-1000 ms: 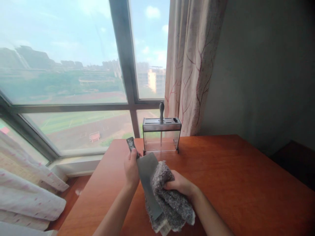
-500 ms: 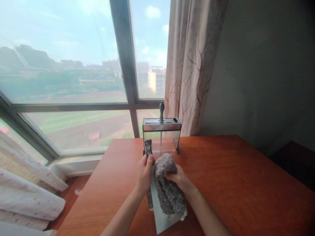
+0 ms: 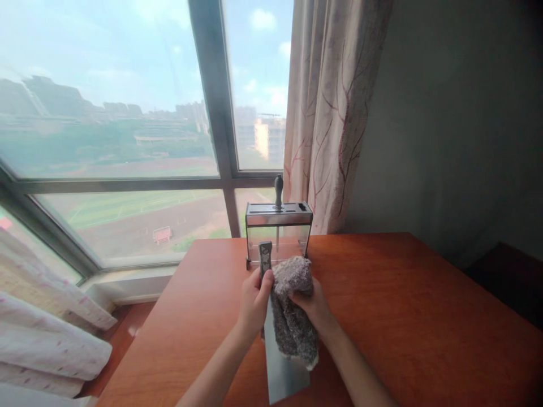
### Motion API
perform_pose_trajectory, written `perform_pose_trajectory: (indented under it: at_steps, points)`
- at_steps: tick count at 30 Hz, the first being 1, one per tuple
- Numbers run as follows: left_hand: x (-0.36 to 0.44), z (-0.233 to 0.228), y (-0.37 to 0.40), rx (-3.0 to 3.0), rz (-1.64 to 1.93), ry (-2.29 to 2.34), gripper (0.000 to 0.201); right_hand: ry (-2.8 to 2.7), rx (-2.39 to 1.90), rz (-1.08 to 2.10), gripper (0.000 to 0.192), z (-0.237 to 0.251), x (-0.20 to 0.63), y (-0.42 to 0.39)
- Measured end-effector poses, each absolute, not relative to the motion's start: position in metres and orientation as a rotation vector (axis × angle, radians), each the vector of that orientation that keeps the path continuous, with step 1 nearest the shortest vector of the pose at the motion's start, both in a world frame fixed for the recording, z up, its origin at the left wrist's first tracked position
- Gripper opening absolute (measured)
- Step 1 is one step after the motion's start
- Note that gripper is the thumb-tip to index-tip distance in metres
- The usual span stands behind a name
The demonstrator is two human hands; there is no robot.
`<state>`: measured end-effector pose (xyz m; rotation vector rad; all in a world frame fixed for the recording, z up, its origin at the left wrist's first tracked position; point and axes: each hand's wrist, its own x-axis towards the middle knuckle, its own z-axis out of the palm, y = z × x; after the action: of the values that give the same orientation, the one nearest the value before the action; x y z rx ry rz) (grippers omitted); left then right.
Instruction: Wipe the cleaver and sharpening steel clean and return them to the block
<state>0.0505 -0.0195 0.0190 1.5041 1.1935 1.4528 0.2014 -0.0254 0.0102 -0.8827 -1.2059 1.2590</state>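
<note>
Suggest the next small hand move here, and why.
Probably slide the gray cloth down the cleaver blade with the right hand: the cloth covers part of the blade, its lower end is bare, and the left hand grips the handle.

Below the frame's centre, our left hand (image 3: 253, 302) curls, thumb upward, our right hand (image 3: 316, 308) gripping just right of it; our left forearm (image 3: 218, 362) and right forearm (image 3: 356, 359) rise from the bottom edge.
</note>
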Motion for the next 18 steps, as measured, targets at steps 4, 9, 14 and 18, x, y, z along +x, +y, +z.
perform_pose_trajectory:
  at_steps: [4,9,14,18]
  points:
    - [0.048,0.019,-0.016,1.507,1.479,1.207,0.036,-1.299,-0.842,1.13,0.051,0.013,0.2,-0.028]
    - [0.042,0.019,-0.011,1.581,1.471,1.233,0.037,-1.265,-0.856,1.039,0.054,0.014,0.195,-0.029]
    - [0.035,0.022,-0.007,1.647,1.454,1.291,0.038,-1.185,-0.899,0.933,0.056,0.005,0.194,-0.027]
    - [0.031,0.025,-0.006,1.726,1.428,1.299,0.04,-1.38,-0.88,0.93,0.06,0.007,0.204,-0.023]
